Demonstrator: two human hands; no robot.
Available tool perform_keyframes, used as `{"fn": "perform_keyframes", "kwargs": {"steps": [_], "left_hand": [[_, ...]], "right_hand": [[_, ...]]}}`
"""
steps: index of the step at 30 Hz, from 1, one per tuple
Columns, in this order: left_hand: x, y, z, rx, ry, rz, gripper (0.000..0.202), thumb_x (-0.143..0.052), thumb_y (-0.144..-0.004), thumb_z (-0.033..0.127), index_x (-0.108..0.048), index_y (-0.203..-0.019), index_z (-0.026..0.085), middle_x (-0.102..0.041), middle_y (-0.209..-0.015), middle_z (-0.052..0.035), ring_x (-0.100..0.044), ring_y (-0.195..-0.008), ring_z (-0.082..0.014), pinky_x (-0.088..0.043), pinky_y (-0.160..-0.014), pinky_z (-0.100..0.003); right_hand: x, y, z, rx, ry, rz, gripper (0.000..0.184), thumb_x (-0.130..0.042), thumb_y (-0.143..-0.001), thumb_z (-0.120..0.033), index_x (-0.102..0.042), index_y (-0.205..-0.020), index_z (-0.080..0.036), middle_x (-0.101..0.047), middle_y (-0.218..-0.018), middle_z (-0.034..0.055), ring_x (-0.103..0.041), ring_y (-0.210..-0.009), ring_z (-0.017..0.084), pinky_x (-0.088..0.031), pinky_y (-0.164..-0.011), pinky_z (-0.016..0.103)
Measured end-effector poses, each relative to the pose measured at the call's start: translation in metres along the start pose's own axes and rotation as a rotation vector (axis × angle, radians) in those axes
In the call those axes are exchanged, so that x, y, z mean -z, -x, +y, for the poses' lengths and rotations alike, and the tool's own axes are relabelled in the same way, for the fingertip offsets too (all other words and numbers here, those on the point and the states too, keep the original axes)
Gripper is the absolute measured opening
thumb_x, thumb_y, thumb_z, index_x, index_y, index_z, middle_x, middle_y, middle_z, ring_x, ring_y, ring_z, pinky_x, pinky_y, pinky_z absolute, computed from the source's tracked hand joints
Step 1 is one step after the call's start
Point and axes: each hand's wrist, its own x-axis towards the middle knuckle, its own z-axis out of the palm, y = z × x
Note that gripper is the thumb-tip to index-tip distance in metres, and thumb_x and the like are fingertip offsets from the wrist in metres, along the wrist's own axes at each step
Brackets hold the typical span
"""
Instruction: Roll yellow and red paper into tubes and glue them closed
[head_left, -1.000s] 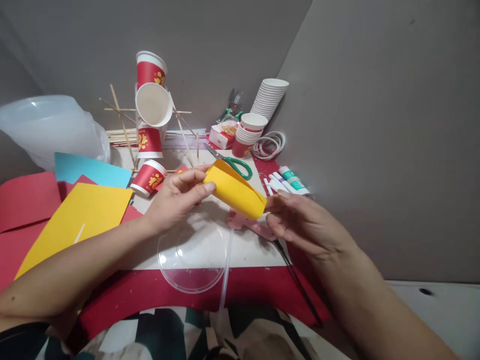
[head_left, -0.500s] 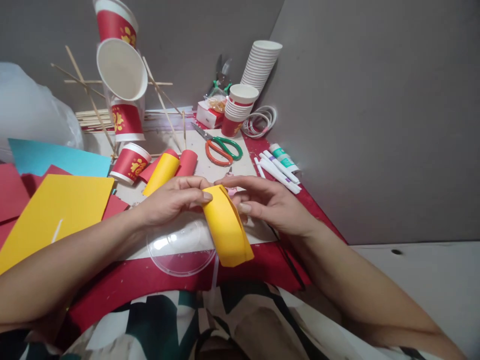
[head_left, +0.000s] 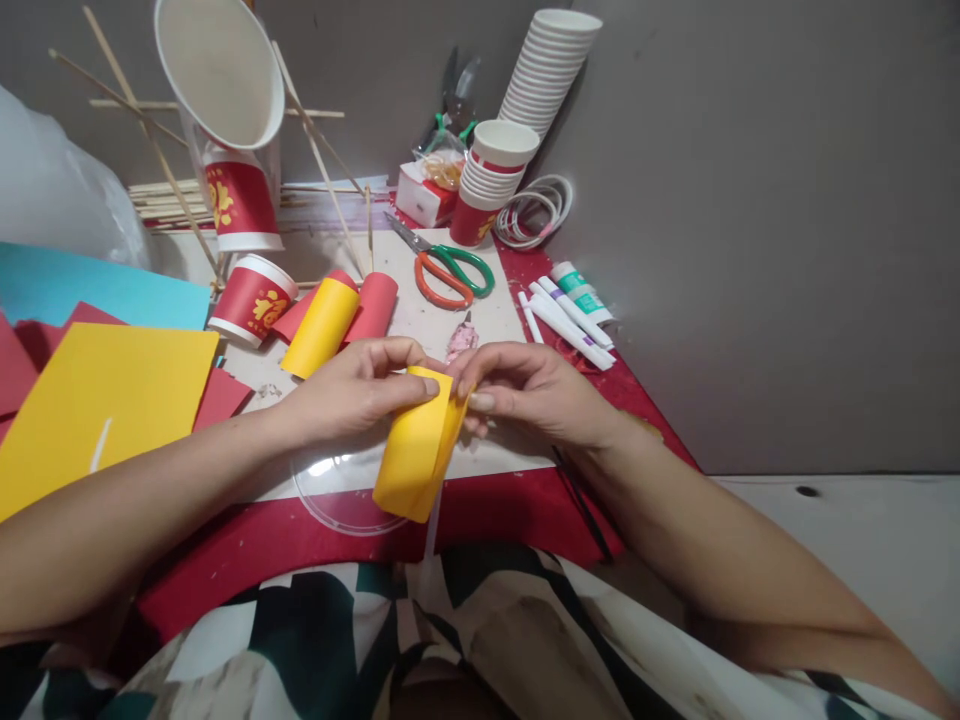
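A curled piece of yellow paper [head_left: 411, 450] is held between both hands above the front of the table. My left hand [head_left: 367, 385] pinches its upper left edge, thumb on the outer face. On the other side, my right hand [head_left: 536, 395] grips the upper right edge between thumb and fingers. Beyond the left hand stand a rolled yellow paper tube [head_left: 321, 328] and a red paper tube [head_left: 375, 305]. Just behind the right fingertips lies a small pink object [head_left: 462, 340], partly hidden. Under the yellow paper is a clear round plastic lid [head_left: 330, 505].
Scissors [head_left: 442, 275] with orange and green handles lie behind the hands. Paper cups [head_left: 495, 170] stand stacked at the back. White sticks [head_left: 574, 330] lie right. Yellow sheets [head_left: 142, 385] and blue paper [head_left: 97, 285] lie left, near a frame of wooden sticks [head_left: 150, 125].
The yellow paper has turned, its lower end swinging left, and its edges are drawn closer at the top. Both hands still hold it. The camera view has shifted slightly.
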Motion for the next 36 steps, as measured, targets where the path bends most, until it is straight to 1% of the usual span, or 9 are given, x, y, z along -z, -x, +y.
{"fn": "perform_keyframes", "kwargs": {"steps": [8, 10, 12, 16, 18, 24, 29, 34, 36], "left_hand": [[-0.001, 0.003, 0.001, -0.030, -0.113, -0.038, 0.015, -0.075, -0.078, 0.024, -0.072, -0.089, 0.014, -0.076, -0.086, -0.0043, -0.071, -0.078, -0.0162, -0.055, -0.073, -0.026], [-0.001, 0.003, 0.003, -0.091, -0.182, 0.061, 0.011, -0.077, -0.075, 0.024, -0.074, -0.080, 0.013, -0.076, -0.099, -0.0068, -0.070, -0.085, -0.0175, -0.055, -0.078, -0.028], [0.000, 0.002, 0.004, -0.204, -0.233, 0.235, 0.012, -0.077, -0.075, 0.024, -0.074, -0.070, 0.014, -0.074, -0.109, -0.0073, -0.069, -0.093, -0.0187, -0.055, -0.082, -0.029], [0.003, 0.000, 0.004, -0.425, -0.236, 0.516, 0.012, -0.078, -0.077, 0.026, -0.077, -0.069, 0.017, -0.073, -0.106, -0.0063, -0.065, -0.102, -0.0217, -0.054, -0.086, -0.033], [0.004, 0.000, 0.006, -0.527, -0.280, 0.586, 0.010, -0.078, -0.077, 0.026, -0.077, -0.070, 0.020, -0.072, -0.100, -0.0050, -0.064, -0.103, -0.0215, -0.053, -0.088, -0.034], [0.008, 0.007, 0.017, -0.717, -0.489, 0.690, 0.011, -0.075, -0.082, 0.030, -0.078, -0.072, 0.024, -0.067, -0.097, -0.0026, -0.061, -0.097, -0.0175, -0.050, -0.086, -0.030], [0.012, 0.009, 0.019, -0.823, -0.485, 0.708, 0.013, -0.075, -0.082, 0.032, -0.076, -0.073, 0.023, -0.066, -0.096, -0.0022, -0.060, -0.094, -0.0159, -0.048, -0.081, -0.026], [0.014, 0.010, 0.019, -0.697, -0.330, 0.648, 0.025, -0.073, -0.083, 0.043, -0.072, -0.075, 0.019, -0.063, -0.067, 0.0012, -0.055, -0.062, -0.0109, -0.045, -0.062, -0.024], [0.013, 0.010, 0.019, -0.661, -0.236, 0.646, 0.028, -0.076, -0.080, 0.046, -0.071, -0.077, 0.019, -0.064, -0.065, 0.0017, -0.057, -0.060, -0.0108, -0.047, -0.060, -0.023]], "right_hand": [[-0.009, 0.002, -0.001, 0.020, 0.133, 0.094, 0.020, -0.081, -0.080, -0.033, -0.070, -0.086, -0.018, -0.068, -0.067, -0.0011, -0.064, -0.056, 0.010, -0.057, -0.057, 0.022], [-0.010, 0.002, -0.004, 0.084, 0.207, 0.137, 0.019, -0.079, -0.081, -0.032, -0.070, -0.092, -0.019, -0.070, -0.077, 0.0000, -0.065, -0.060, 0.010, -0.057, -0.059, 0.023], [-0.008, 0.004, -0.010, 0.157, 0.340, 0.236, 0.022, -0.076, -0.084, -0.032, -0.070, -0.102, -0.022, -0.071, -0.087, 0.0013, -0.067, -0.067, 0.012, -0.058, -0.064, 0.026], [0.007, 0.016, -0.027, 0.274, 0.807, 0.508, 0.026, -0.070, -0.088, -0.035, -0.069, -0.111, -0.024, -0.072, -0.104, 0.0046, -0.068, -0.088, 0.017, -0.056, -0.076, 0.030], [0.013, 0.021, -0.031, 0.209, 1.069, 0.491, 0.029, -0.066, -0.089, -0.040, -0.068, -0.112, -0.022, -0.072, -0.108, 0.0074, -0.068, -0.092, 0.021, -0.055, -0.077, 0.034], [0.003, 0.018, -0.023, -0.162, 1.643, 0.188, 0.041, -0.057, -0.091, -0.044, -0.058, -0.122, -0.016, -0.069, -0.117, 0.0165, -0.064, -0.103, 0.033, -0.050, -0.076, 0.041], [-0.008, 0.010, -0.013, -0.200, 1.675, 0.220, 0.033, -0.049, -0.096, -0.037, -0.054, -0.120, -0.016, -0.069, -0.103, 0.0159, -0.064, -0.092, 0.029, -0.041, -0.066, 0.033], [0.003, 0.016, -0.011, -0.117, 1.583, 0.294, 0.023, -0.052, -0.094, -0.037, -0.054, -0.107, -0.017, -0.069, -0.095, 0.0109, -0.065, -0.082, 0.024, -0.044, -0.066, 0.032], [0.011, 0.025, -0.017, -0.021, 1.405, 0.376, 0.022, -0.060, -0.090, -0.039, -0.054, -0.099, -0.020, -0.069, -0.093, 0.0075, -0.064, -0.077, 0.020, -0.046, -0.065, 0.030]]}}
